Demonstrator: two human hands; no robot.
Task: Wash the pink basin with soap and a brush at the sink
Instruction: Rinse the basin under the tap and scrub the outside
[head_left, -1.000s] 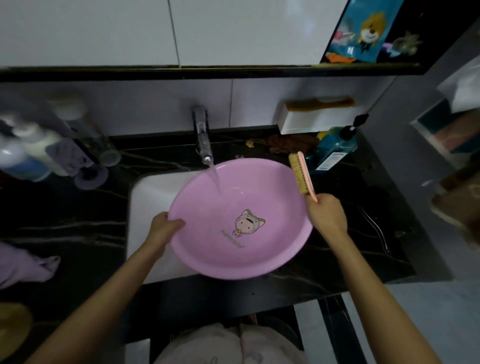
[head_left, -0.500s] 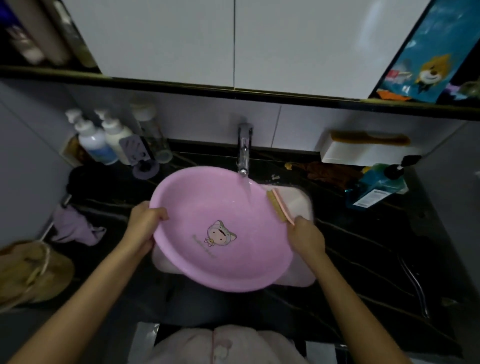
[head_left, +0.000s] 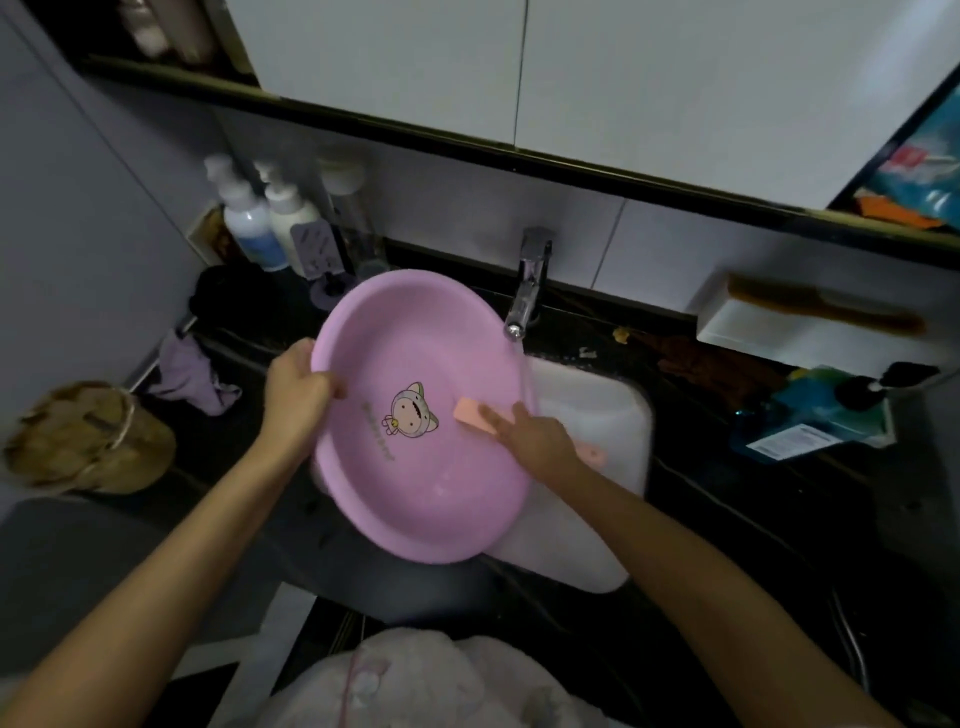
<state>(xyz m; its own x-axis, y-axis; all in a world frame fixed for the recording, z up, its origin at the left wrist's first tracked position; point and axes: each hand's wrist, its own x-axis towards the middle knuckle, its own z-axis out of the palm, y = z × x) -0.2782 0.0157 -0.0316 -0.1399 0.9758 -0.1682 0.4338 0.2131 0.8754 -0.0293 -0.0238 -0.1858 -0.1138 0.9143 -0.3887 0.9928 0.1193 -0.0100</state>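
The pink basin (head_left: 415, 499), with a cartoon cat figure printed inside, is tilted over the left part of the white sink (head_left: 587, 415). My left hand (head_left: 298, 389) grips its left rim. My right hand (head_left: 535, 434) holds the pink-backed brush (head_left: 470, 413) and presses it bristles-down on the basin's inner wall, just right of the cartoon. The brush handle end sticks out behind my wrist. Water runs from the chrome tap (head_left: 527, 291) down past the basin's right rim into the sink.
Several bottles (head_left: 270, 218) stand at the back left of the dark counter, a purple cloth (head_left: 189, 376) beside them. A blue pump bottle (head_left: 826, 415) lies at the right, below a white wall shelf holding a comb (head_left: 810, 306). A woven basket (head_left: 88, 436) sits far left.
The brush has gone from the basin's right rim down onto its inner surface. The basin has shifted left and tilted more. The camera view has swung to the left.
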